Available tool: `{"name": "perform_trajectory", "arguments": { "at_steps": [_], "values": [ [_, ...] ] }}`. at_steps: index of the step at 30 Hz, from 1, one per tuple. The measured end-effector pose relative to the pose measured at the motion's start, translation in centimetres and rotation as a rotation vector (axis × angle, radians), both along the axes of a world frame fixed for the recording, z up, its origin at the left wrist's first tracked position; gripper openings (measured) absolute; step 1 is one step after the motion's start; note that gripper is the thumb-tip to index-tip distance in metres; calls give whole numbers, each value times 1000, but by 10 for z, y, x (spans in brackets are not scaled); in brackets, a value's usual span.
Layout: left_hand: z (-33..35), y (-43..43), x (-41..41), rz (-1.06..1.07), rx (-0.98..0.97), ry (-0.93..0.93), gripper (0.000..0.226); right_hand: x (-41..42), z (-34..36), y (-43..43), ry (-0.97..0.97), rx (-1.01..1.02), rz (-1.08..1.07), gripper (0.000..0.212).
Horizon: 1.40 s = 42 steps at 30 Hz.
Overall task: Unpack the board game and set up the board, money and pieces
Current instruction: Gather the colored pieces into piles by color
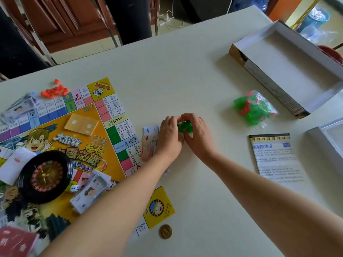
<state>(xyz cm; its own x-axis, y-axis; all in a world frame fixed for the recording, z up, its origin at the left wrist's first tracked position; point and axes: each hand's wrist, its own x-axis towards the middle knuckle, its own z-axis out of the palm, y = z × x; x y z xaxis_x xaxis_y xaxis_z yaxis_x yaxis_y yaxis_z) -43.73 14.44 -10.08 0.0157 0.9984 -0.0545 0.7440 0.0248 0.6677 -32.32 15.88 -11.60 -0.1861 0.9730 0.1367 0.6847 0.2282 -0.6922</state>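
Two hands together: left hand [170, 135], right hand [197, 135] gripping green pieces [184, 125] beside board [61, 115].

A single wide-angle camera on the person's head looks forward and steeply down onto the white table [185, 80]. It sits close: both forearms [115, 210] enter at the bottom edge and reach up to the left hand [169, 140] and right hand [198, 134], which meet round some green pieces [183, 126] near the middle of the frame. The game board [109, 169] fills the lower left (the frame edge cuts off its near side), and the open box [289, 67] sits at the upper right. The top strip looks past the table's far edge to the floor [172, 19] and what seem to be chair legs [111, 34] — soft and dim there.
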Motion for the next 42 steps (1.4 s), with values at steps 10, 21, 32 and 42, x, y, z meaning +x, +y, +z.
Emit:
{"name": "perform_trajectory", "arguments": {
  "at_steps": [10, 21, 32, 42],
  "values": [
    [14, -2, -15, -56, -62, 5, 61, 12, 14, -8, -3, -94, 73, 63],
    [25, 2, -17, 2, -282, 180, 67, 31, 12, -2, -186, -240, -100, 68],
    [26, 9, -12, 28, -237, 78, 51, 12, 20, 4, -135, -243, -48, 54],
    [60, -60, -122, 152, -69, 45, 12, -81, 65, -29, -80, -141, 210, 27]
  ]
}}
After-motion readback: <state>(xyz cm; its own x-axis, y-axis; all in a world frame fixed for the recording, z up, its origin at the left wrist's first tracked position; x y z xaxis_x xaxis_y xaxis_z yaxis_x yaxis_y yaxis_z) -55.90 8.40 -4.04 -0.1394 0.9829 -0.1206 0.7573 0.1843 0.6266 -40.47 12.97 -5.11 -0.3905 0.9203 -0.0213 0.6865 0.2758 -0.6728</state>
